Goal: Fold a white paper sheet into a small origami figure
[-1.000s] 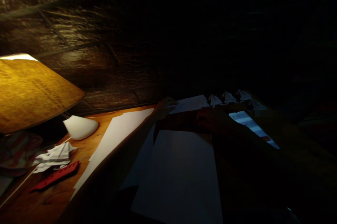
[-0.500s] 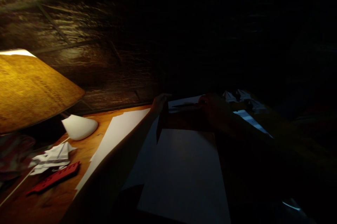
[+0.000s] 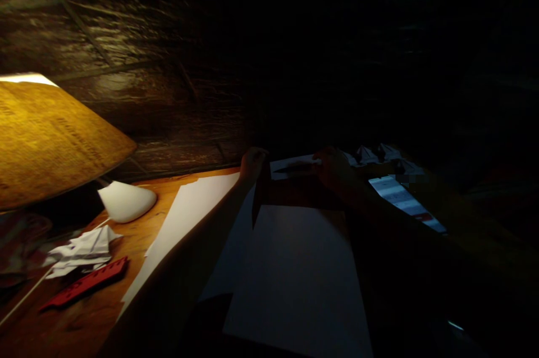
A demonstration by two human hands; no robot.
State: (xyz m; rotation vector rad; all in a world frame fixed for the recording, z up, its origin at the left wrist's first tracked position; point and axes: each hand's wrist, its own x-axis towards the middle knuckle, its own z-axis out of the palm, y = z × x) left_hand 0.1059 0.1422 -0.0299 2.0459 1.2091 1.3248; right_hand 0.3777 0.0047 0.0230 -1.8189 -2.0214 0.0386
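Dark sheet [image 3: 295,194] lifted, left hand [image 3: 252,163] pinching its corner, right hand [image 3: 332,170] beside, grip unclear

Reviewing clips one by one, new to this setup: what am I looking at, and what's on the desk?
No machine here: a person wears a head camera that looks down at their own bare arms. The left hand and right hand meet at the far end of a dark paper sheet, its left edge lifted; the grip is too dim to read. On the orange wooden desk lie a large white paper sheet, a red flat ruler, crumpled white paper, small folded white paper shapes and a lit phone screen. A yellow-brown lampshade glows at left.
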